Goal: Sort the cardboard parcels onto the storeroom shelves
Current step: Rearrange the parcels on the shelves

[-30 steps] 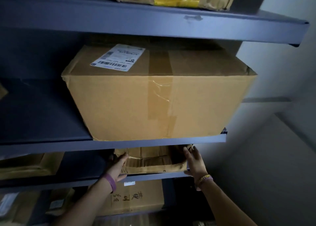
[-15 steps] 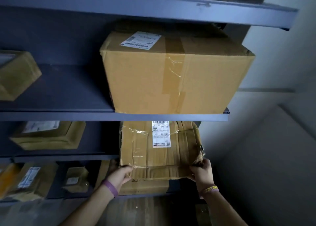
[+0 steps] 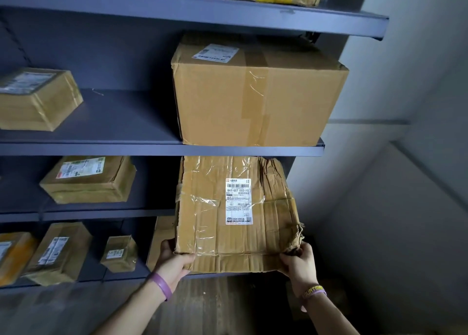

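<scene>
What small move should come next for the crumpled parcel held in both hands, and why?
Probably keep easing the crumpled parcel clear of the shelf edge above it. The left hand and right hand grip its near corners, but its far end sits tucked under that edge.

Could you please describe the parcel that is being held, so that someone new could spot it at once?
Start at the large smooth brown cardboard box on the dark blue metal shelf. Directly beneath hangs the flat crumpled cardboard parcel, gripped at its lower corners by the left hand and right hand. Unlike its neighbours, it is creased, torn at one corner, with an upright white label facing out.
</scene>
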Action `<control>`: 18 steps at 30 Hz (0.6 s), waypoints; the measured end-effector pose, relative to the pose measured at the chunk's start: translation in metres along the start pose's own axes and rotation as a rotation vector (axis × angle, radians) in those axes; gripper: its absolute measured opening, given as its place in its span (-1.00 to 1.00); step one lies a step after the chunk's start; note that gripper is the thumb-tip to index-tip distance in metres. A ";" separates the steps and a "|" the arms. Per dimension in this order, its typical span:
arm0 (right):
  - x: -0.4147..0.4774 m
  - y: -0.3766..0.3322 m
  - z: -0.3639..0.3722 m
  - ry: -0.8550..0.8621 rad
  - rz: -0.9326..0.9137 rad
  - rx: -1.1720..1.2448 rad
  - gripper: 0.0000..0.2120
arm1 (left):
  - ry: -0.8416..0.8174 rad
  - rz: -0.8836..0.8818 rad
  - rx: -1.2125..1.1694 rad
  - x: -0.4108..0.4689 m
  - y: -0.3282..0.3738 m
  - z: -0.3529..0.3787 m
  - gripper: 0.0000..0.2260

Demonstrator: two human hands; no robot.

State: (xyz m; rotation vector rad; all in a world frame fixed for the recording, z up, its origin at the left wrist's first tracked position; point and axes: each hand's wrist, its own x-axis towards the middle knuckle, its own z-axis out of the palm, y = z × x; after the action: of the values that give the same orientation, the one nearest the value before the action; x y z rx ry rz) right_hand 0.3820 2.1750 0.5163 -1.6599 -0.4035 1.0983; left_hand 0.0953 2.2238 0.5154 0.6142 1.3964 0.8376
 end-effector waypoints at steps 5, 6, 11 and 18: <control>0.036 -0.034 0.018 -0.025 -0.093 -0.004 -0.65 | 0.000 0.049 -0.048 0.032 0.041 0.022 -0.42; 0.046 -0.043 0.023 -0.030 -0.109 -0.011 -0.66 | 0.005 0.059 -0.060 0.041 0.052 0.028 -0.52; 0.107 -0.081 0.048 -0.069 -0.182 -0.051 -0.68 | 0.022 0.089 -0.091 0.093 0.093 0.058 -0.50; 0.165 -0.108 0.069 -0.112 -0.191 -0.035 -0.74 | 0.015 0.018 -0.140 0.147 0.114 0.089 -0.36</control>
State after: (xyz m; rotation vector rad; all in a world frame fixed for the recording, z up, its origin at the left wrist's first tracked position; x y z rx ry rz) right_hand 0.4388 2.3754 0.5347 -1.5587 -0.6440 1.0485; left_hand 0.1633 2.4182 0.5284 0.5145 1.3343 0.9477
